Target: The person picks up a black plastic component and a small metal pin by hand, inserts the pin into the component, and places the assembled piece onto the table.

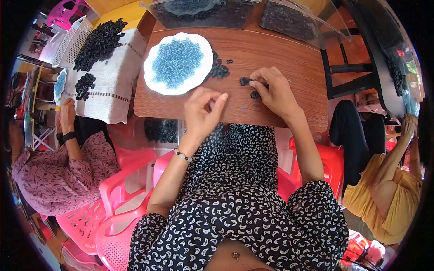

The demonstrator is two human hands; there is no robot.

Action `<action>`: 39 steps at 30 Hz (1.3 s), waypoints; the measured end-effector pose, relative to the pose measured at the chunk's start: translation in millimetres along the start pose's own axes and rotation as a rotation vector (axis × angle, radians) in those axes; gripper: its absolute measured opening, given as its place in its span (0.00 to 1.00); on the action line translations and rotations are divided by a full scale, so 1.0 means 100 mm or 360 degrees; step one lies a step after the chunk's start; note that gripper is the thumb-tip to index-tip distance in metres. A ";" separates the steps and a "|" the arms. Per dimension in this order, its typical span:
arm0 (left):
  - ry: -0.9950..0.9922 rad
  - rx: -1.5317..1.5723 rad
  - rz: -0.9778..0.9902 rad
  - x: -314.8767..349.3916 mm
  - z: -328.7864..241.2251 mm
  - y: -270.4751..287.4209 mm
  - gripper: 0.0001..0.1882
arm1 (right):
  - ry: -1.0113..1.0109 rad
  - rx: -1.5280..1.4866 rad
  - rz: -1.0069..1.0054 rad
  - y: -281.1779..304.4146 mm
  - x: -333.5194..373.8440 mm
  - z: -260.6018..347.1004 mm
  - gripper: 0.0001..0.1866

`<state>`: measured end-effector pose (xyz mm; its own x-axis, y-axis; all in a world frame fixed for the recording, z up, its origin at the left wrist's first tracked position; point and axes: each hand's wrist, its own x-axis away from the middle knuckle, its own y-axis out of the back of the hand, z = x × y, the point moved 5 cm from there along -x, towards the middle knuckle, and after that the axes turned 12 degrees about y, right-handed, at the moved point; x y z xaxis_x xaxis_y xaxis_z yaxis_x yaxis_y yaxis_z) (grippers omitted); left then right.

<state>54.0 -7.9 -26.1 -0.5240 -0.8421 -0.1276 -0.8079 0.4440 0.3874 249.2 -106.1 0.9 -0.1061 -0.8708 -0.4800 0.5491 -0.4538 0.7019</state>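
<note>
The single view looks from the wearer's head, through the left of two side-by-side fisheye lenses, steeply down and somewhat forward, upright and unmirrored. Nearest to it, along the lower edge, is the wearer's black dress with white crescent print (pixel 226 198). Farther off, around mid-frame, come the bare left hand (pixel 203 113), bare right hand (pixel 275 92) and brown wood-grain counter (pixel 294 72). The wide field reaches sideways to a person in a mauve patterned shirt (pixel 68 176) and, opposite, one in a mustard-yellow top (pixel 384 198).
</note>
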 end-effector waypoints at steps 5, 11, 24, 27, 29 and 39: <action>-0.0374 -0.0061 -0.0003 0.06 -0.23 -0.02 0.21 | -0.0325 -0.0474 0.0080 -0.01 -0.06 0.19 0.07; -0.0516 -0.0351 0.0072 0.11 -0.35 -0.06 0.20 | -0.0198 -0.0607 0.0227 -0.12 -0.14 0.41 0.07; 0.0184 0.0248 -0.0117 0.10 0.11 0.17 0.12 | 0.0042 -0.0355 0.0144 -0.55 -0.87 0.23 0.09; 0.0198 0.0355 -0.0070 0.10 0.16 0.21 0.12 | 0.0102 -0.0244 0.0159 -0.69 -1.13 0.27 0.10; 0.0193 0.0415 -0.0056 0.09 0.16 0.21 0.11 | 0.0249 0.0017 0.0098 -0.78 -1.26 0.28 0.11; 0.0193 0.0453 -0.0049 0.11 0.23 0.23 0.13 | 0.0201 0.0189 0.0291 -1.04 -1.44 0.19 0.08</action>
<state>23.4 0.6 -39.3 -0.4760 -0.8793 -0.0186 -0.8749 0.4713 0.1114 191.7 62.4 7.1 0.0947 -0.9133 -0.3962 0.4478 -0.3164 0.8363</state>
